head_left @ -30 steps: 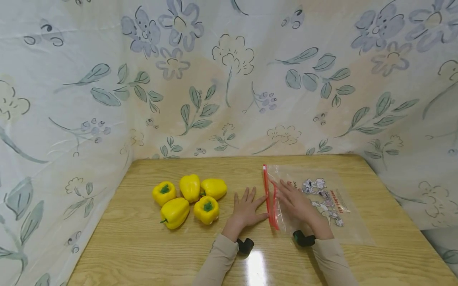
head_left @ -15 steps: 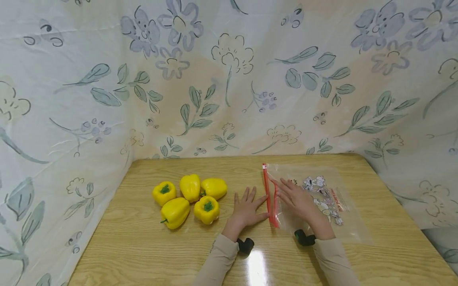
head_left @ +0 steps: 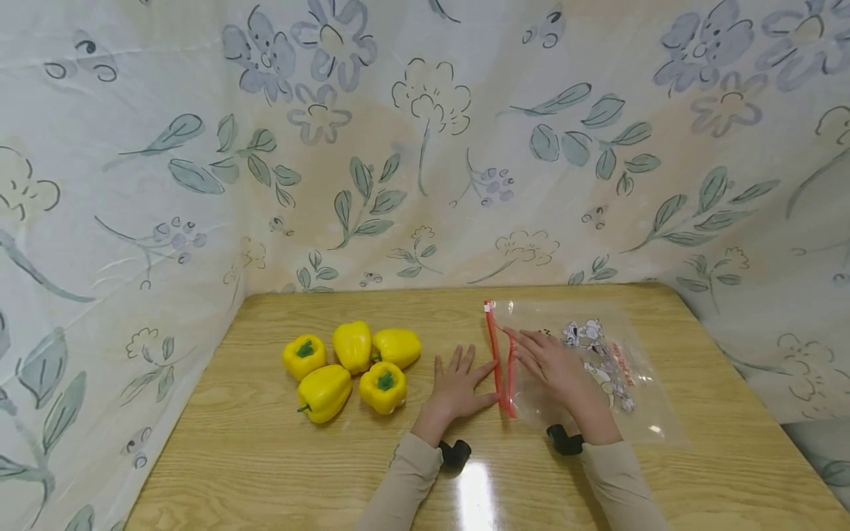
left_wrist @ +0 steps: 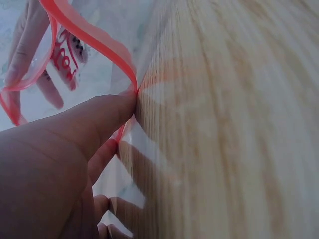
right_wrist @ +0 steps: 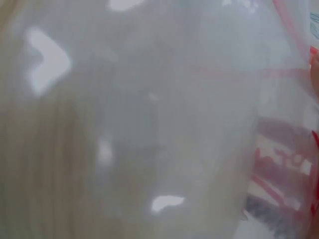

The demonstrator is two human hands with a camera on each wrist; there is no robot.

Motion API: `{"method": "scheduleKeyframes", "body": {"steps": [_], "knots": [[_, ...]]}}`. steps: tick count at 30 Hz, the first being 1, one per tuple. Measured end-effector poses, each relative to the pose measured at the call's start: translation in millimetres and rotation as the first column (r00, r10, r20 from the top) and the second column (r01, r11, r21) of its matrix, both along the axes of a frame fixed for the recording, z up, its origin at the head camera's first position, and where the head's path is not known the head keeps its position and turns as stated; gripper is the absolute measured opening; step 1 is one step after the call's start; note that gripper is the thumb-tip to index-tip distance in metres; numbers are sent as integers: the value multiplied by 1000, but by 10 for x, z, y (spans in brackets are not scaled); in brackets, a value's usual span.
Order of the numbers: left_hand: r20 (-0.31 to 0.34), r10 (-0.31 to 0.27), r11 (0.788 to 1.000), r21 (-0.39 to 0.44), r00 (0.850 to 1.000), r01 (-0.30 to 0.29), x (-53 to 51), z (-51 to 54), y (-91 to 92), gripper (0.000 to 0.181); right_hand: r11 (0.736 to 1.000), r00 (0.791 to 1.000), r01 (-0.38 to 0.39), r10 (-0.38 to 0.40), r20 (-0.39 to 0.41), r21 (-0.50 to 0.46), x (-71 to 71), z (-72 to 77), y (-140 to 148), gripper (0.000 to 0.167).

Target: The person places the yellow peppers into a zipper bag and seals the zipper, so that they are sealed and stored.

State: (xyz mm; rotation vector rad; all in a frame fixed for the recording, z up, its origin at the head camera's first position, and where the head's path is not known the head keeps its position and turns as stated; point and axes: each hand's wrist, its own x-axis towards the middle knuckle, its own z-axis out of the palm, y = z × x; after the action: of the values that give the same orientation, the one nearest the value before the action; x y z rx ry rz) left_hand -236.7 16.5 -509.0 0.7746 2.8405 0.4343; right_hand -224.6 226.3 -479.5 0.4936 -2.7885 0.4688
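Note:
A clear plastic zip bag (head_left: pixel 631 409) with printed cartoon figures lies flat, its red-edged mouth (head_left: pixel 493 346) facing left and parted. My left hand (head_left: pixel 457 389) rests on the table, fingers spread, thumb and index finger pressing the mouth's lower edge. In the left wrist view the thumb (left_wrist: pixel 112 109) touches the red strip at the tabletop. My right hand (head_left: pixel 558 372) lies over the upper layer with fairly straight fingers reaching the raised red edge. Some of its fingers (left_wrist: pixel 22 59) show beside and through the plastic in the left wrist view. Plastic fills most of the right wrist view.
Several yellow bell peppers (head_left: pixel 325 393) with green stems sit grouped on the wood-grain table (head_left: pixel 265 472), left of my left hand. A floral cloth (head_left: pixel 425 162) hangs behind the table and along both sides. Black wrist cameras (head_left: pixel 455 455) sit at my cuffs.
The bag has shifted slightly away and to the left, its printed end most clearly. My right hand has moved a little over the upper layer. The left hand and peppers stay put.

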Motion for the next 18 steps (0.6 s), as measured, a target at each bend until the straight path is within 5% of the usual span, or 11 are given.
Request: {"method": "scheduleKeyframes", "body": {"steps": [18], "knots": [[36, 5, 1000, 8, 999, -5, 5, 30, -1, 62, 1000, 989, 13, -10, -147, 14, -12, -10, 22, 45]]}}
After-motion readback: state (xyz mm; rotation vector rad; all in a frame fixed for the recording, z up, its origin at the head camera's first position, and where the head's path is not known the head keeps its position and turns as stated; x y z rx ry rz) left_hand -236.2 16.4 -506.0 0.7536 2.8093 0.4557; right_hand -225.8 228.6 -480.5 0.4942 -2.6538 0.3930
